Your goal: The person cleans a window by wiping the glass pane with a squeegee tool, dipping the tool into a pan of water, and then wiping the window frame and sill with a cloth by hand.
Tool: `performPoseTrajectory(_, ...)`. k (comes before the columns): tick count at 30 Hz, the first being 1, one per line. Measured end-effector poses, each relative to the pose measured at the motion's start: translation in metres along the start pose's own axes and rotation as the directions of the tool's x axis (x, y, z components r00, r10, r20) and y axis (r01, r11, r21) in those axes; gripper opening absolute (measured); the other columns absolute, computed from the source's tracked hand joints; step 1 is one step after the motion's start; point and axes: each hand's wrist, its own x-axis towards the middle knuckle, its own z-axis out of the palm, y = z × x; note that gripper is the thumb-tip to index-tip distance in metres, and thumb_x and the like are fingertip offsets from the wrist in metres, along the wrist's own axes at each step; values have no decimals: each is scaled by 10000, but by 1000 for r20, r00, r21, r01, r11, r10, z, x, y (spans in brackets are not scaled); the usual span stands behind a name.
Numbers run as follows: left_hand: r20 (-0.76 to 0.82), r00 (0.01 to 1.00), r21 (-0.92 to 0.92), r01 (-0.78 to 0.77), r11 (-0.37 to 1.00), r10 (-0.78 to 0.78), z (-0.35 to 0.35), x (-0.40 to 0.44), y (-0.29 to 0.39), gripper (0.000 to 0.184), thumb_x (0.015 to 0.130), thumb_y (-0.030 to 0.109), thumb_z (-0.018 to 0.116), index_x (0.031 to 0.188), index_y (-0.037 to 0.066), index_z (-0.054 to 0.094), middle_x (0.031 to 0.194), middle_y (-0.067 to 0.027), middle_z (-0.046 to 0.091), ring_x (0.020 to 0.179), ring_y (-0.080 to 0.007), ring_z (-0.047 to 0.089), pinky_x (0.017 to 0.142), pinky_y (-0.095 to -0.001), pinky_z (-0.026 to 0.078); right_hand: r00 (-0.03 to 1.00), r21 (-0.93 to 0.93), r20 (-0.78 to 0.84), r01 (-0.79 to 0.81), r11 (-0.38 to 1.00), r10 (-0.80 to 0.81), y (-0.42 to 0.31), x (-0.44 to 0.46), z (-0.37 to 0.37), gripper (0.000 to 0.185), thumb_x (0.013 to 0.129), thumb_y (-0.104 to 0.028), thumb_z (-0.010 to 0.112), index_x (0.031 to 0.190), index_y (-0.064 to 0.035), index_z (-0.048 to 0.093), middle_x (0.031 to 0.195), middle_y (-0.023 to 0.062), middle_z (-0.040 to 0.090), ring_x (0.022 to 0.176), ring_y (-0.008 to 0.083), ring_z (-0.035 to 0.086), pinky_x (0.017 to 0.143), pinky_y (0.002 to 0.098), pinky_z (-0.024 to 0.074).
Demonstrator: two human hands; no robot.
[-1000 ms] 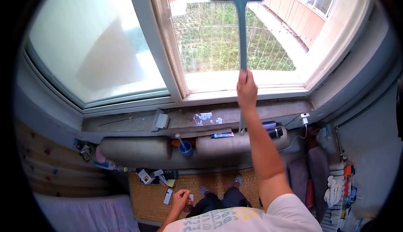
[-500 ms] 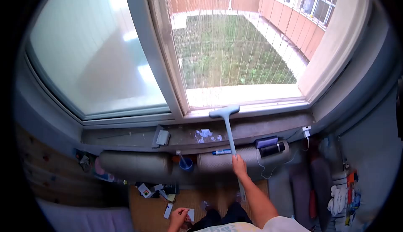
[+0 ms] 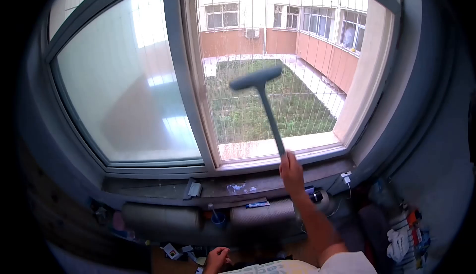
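Gripping a grey-blue T-shaped wiper [image 3: 268, 109] by its handle, the right hand [image 3: 291, 174] is raised in front of the window frame [image 3: 186, 81], fingers wrapped closed around the shaft. The wiper slants up and to the left from the fist, its wide head [image 3: 255, 78] tilted, the right end higher than the left, and seen against the lawn [image 3: 248, 118] outside (whether it touches anything there, I cannot tell). Thin vertical wires cross this bright opening, while a frosted pane [image 3: 119, 90] fills the left side. Low down near the body, the left hand [image 3: 218, 259] has its fingers bent inward; whether they hold something, I cannot tell. Below the window runs a dark sill [image 3: 270, 181], with a small grey box [image 3: 194, 190] toward its left part and pale patches [image 3: 241, 188] nearer the middle. Under that, a blue-and-white tube [image 3: 257, 204] lies on a padded bolster [image 3: 260, 215], just beside a blue cup [image 3: 218, 218] with a stick standing in it. Near the sill's right end sits a white charger [image 3: 346, 177] with its cable hanging down.
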Motion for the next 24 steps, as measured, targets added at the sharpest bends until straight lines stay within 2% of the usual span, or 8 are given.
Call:
performPoseTrajectory(2, -54, 998, 36, -29, 999, 31, 3, -3, 12, 149, 793, 135, 540, 833, -2, 585, 584, -56, 553, 467, -88, 521, 435, -189, 413, 965, -29, -156, 207, 978, -209, -28, 42, 2, 259, 867, -265, 405, 969, -33, 459, 556, 128, 480, 529, 260, 536, 474, 370, 387)
performPoseTrajectory(4, -94, 994, 33, -54, 998, 56, 3, -11, 22, 148, 793, 136, 539, 830, 0, 587, 584, -55, 553, 470, -86, 521, 437, -189, 412, 968, 76, -146, 217, 973, -204, -67, 71, -2, 261, 872, -273, 409, 951, -30, 467, 539, 82, 478, 494, 171, 524, 448, 324, 393)
performPoseTrajectory(9, -131, 991, 16, -10, 1000, 12, -6, -13, 16, 171, 805, 157, 525, 854, 3, 580, 617, -61, 557, 480, -88, 521, 440, -199, 424, 985, 277, -14, 168, 946, -171, -111, 110, 9, 287, 872, -311, 408, 904, -35, 476, 535, 32, 484, 421, 97, 485, 393, 250, 396)
performPoseTrajectory(14, -122, 992, 52, 27, 998, -21, -8, -14, 3, 176, 801, 167, 538, 848, 4, 584, 609, -50, 552, 486, -78, 509, 448, -188, 407, 997, 190, 46, 50, 981, -60, -46, 79, 44, 284, 867, -344, 387, 860, -76, 479, 515, 36, 493, 440, 121, 521, 410, 264, 409)
performPoseTrajectory(17, -96, 994, 16, 58, 998, -56, -13, -9, -10, 167, 794, 161, 544, 836, 4, 584, 606, -48, 552, 477, -87, 516, 446, -196, 412, 984, 97, 118, -144, 985, 132, 26, 31, 67, 260, 855, -332, 400, 825, -86, 480, 500, 41, 496, 445, 147, 524, 427, 286, 402)
performPoseTrajectory(21, -95, 992, 33, 84, 996, -81, -21, -8, -27, 154, 788, 147, 548, 831, 3, 582, 602, -47, 550, 468, -100, 528, 442, -204, 417, 968, -124, 137, -193, 973, 210, 152, -54, 89, 264, 836, -344, 400, 813, -96, 487, 564, 91, 532, 551, 250, 564, 507, 375, 410)
performPoseTrajectory(23, -91, 993, 42, 83, 996, -79, -22, -13, -24, 169, 792, 167, 551, 844, 10, 586, 601, -38, 548, 481, -87, 511, 444, -195, 403, 799, -198, 287, -490, 849, 528, 162, -88, 77, 275, 829, -351, 402, 821, -89, 488, 606, 120, 549, 603, 305, 562, 540, 410, 410)
performPoseTrajectory(24, -89, 993, 48, 82, 995, -78, -24, -14, -22, 177, 793, 177, 552, 850, 14, 588, 601, -34, 546, 487, -80, 503, 445, -190, 396, 815, -238, 253, -470, 850, 522, 196, -110, 78, 286, 827, -356, 403, 821, -83, 486, 614, 130, 552, 611, 327, 556, 547, 420, 407)
